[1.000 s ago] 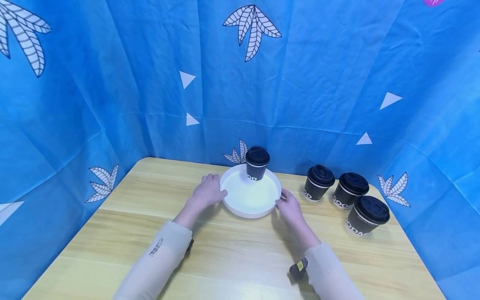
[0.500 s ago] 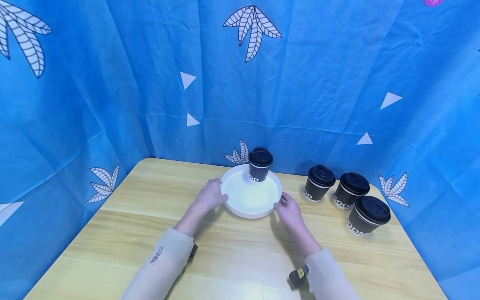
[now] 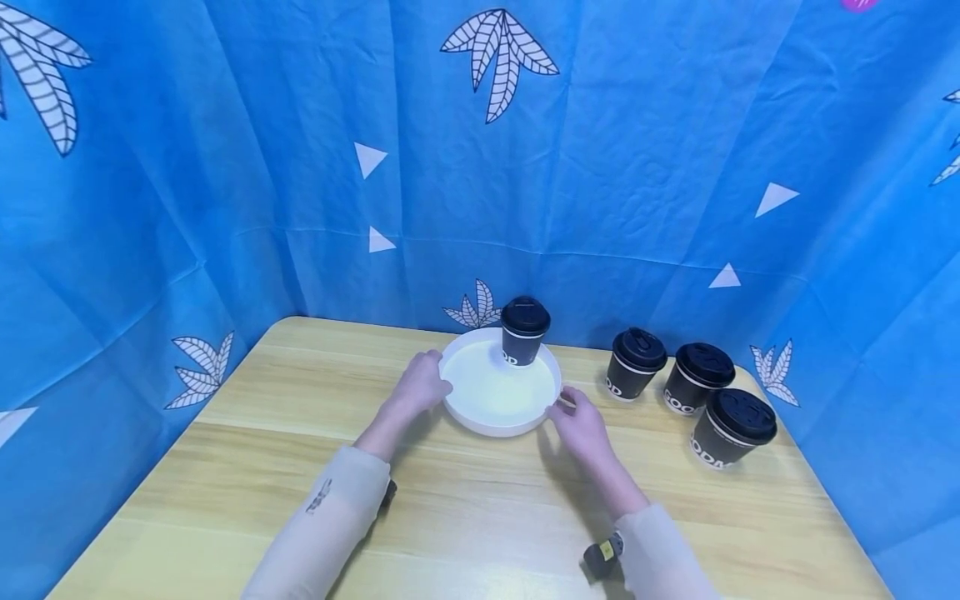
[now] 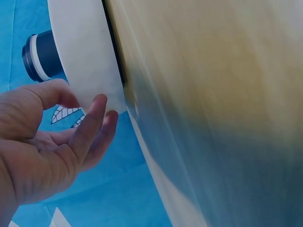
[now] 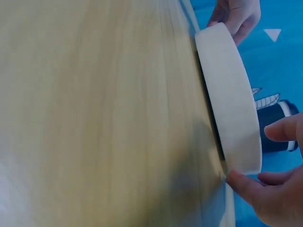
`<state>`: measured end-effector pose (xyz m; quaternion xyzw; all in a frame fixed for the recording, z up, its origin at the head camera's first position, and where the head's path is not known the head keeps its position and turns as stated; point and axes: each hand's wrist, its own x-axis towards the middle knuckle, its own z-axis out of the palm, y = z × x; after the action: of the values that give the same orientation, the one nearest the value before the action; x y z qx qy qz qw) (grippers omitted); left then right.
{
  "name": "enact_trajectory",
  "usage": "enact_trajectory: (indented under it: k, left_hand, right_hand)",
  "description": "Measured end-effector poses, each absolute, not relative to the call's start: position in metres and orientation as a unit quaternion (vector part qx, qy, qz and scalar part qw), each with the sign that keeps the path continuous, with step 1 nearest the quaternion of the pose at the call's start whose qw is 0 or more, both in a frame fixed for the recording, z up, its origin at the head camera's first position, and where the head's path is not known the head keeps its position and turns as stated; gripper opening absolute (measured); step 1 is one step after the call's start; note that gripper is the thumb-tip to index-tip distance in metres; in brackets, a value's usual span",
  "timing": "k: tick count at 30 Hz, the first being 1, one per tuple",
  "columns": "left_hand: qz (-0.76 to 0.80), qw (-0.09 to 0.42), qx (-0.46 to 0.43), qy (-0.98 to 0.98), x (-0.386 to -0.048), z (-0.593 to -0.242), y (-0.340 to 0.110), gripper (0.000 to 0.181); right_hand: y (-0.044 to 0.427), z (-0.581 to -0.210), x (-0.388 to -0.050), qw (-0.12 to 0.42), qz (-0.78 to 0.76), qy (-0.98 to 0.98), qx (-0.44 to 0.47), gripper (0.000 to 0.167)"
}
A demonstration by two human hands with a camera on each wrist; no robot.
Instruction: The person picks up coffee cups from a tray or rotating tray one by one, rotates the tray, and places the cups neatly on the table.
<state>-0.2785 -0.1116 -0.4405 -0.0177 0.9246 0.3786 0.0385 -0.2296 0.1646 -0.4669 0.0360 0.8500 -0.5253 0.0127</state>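
Note:
A round white tray (image 3: 498,400) with a low rim is at the back middle of the wooden table. My left hand (image 3: 418,385) holds its left rim, the thumb near the top edge and fingers along the outer wall in the left wrist view. At the tray's right front, my right hand (image 3: 579,423) grips the rim between thumb and fingers. One black lidded paper coffee cup (image 3: 522,337) stands upright on the tray, toward the back right. A dark line runs under the tray (image 5: 229,94) in the right wrist view; whether it is lifted I cannot tell.
Three similar black lidded coffee cups stand at the table's right: a back one (image 3: 634,367), a middle one (image 3: 697,379) and a front one (image 3: 731,429). A blue patterned curtain (image 3: 630,167) hangs close behind the table's back edge and along both sides.
The cup on the tray has shifted to the right relative to the tray. Both hands stay on the rim in nearly the same places. The view has shifted slightly.

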Motion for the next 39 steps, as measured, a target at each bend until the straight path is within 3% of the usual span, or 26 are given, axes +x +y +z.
enact_trajectory:
  k: [14,34,39]
  left_hand:
    - [0.368,0.028,-0.005,0.929,-0.292,-0.441,-0.115,0.059]
    - [0.361,0.029,-0.023,0.932,-0.291,-0.44,-0.114,0.062]
    - [0.378,0.042,-0.021,0.925,-0.285,-0.437,-0.116,0.052]
  right_hand:
    - [0.168,-0.473,-0.257,0.007,-0.549,0.835,0.04,0.061]
    - [0.16,-0.473,-0.242,-0.006,-0.533,0.845,0.035,0.061]
    - [0.16,-0.472,-0.238,-0.001,-0.536,0.844,0.034,0.062]
